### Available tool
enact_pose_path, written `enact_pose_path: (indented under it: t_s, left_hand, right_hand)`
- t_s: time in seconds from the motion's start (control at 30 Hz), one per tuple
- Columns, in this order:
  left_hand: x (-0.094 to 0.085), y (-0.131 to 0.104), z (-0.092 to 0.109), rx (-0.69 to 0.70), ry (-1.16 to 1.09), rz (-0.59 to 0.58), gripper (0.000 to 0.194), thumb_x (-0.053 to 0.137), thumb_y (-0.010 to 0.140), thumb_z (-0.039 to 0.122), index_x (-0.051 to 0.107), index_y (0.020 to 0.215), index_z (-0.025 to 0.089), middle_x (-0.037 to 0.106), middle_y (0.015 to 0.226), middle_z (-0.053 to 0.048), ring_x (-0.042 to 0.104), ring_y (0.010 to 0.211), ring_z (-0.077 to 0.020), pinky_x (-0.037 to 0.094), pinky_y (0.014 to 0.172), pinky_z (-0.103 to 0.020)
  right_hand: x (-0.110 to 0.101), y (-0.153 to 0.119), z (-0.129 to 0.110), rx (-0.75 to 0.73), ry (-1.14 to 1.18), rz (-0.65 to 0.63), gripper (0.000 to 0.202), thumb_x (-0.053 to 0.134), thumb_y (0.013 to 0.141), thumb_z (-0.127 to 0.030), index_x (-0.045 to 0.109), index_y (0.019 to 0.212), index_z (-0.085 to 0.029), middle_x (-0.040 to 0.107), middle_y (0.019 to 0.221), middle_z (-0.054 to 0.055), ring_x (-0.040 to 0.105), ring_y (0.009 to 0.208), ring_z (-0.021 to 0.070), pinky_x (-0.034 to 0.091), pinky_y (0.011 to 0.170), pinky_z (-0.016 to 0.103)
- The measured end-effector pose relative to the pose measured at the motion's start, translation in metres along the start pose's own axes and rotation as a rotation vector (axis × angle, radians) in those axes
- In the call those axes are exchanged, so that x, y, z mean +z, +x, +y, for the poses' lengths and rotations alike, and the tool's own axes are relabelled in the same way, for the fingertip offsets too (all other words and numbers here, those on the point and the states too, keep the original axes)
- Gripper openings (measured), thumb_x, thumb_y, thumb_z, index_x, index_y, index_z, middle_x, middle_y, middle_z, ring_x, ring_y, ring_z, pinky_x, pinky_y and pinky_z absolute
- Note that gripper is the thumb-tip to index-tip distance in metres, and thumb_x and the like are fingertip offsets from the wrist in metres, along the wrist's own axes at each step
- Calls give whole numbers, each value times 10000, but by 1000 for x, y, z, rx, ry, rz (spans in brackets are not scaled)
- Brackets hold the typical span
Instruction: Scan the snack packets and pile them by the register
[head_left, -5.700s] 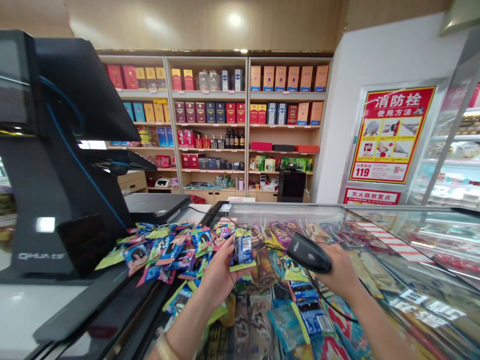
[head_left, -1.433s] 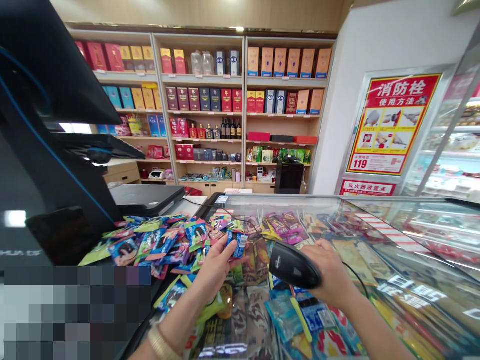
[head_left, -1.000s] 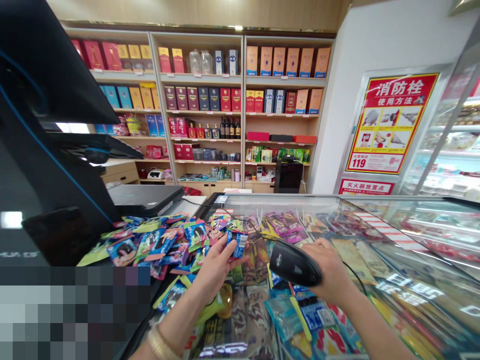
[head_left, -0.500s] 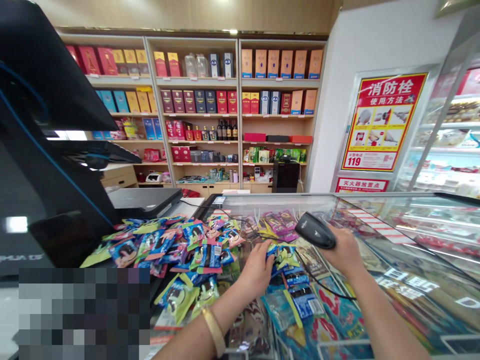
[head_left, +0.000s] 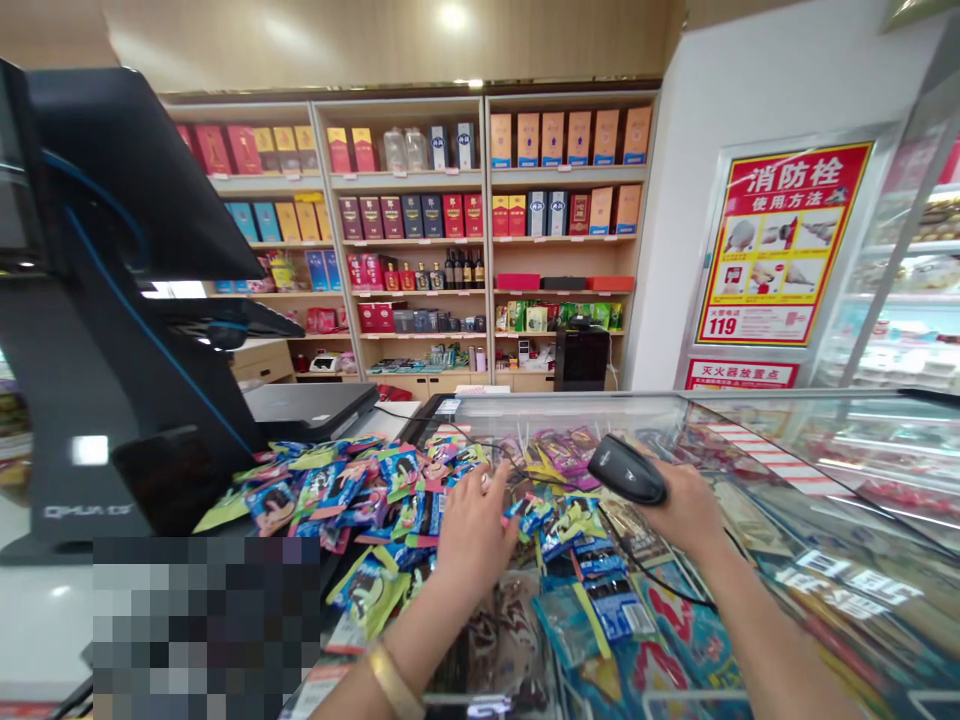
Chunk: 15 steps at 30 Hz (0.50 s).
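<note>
Left hand: your left hand [head_left: 476,525] is open, palm down, fingers loosely extended forward; it sits between the two lots of packets, and what lies under the palm is hidden.
Wrist: you wear a gold bracelet [head_left: 394,683] on the left one.
Right hand: your right hand [head_left: 681,505] is wrapped around the black scanner [head_left: 626,470], holding it above the glass, its head pointing to the left.
Cable: a thin black cable [head_left: 660,580] loops below the scanner and passes under your right forearm.
Main pile: bright snack packets [head_left: 352,490] lie heaped to your left, beside the foot of the dark register terminal [head_left: 82,400].
Smaller group: a few blue-and-green packets [head_left: 577,530] lie between your hands; the nearest one [head_left: 619,608] shows its barcode.
Surface: you work over a glass surface [head_left: 645,410], with colourful wrapped goods visible beneath.
Beyond: boxes and bottles fill wooden shelves [head_left: 409,182]; a red poster [head_left: 787,245] hangs right.
Lower left: pixelated, unreadable.
</note>
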<state>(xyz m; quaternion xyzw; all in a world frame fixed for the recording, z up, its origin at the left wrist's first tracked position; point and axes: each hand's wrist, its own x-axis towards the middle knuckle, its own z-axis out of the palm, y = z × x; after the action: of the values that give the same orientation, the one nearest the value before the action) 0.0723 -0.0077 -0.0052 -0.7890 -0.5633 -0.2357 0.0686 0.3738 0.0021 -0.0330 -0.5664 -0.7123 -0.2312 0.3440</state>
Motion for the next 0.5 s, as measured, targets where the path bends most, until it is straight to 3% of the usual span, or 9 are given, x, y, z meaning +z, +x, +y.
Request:
enact_pose_path:
  t_s: [0.07,0.2,0.37,0.5]
  left_hand:
    - [-9,-5,-20,-110,155,60,610,595,810,265,442,1399,233,494,1366,-156,451,1255,-330,378,1013,-463]
    - [-12,-16,-50,-248,321,49,655,626,801,344,425,1408,204,504,1313,-207,501,1171,-349,416,925,-447]
    - [-6,-21,-57,-254,326,15,615,540,850,344,403,1429,188,602,1068,-173,601,961,-305,451,826,-408]
    - [-8,-19,-60,-242,224,-10,554,529,830,252,475,1381,255,597,992,-123,623,876,-276,465,783,-386]
  right_hand:
    - [-1,1,-3,-12,0,2,231,566,754,-351,650,914,-206,721,868,60,651,709,216,427,670,313]
    - [-4,4,-14,-41,20,16,223,574,734,-324,661,899,-202,723,867,65,654,755,214,426,677,304]
    - [-8,5,-28,-81,73,-16,232,567,732,-304,655,919,-198,716,904,66,641,763,206,417,697,308]
    - [-8,5,-37,-115,120,-22,188,539,719,-235,643,869,-189,700,863,66,618,747,194,388,693,304]
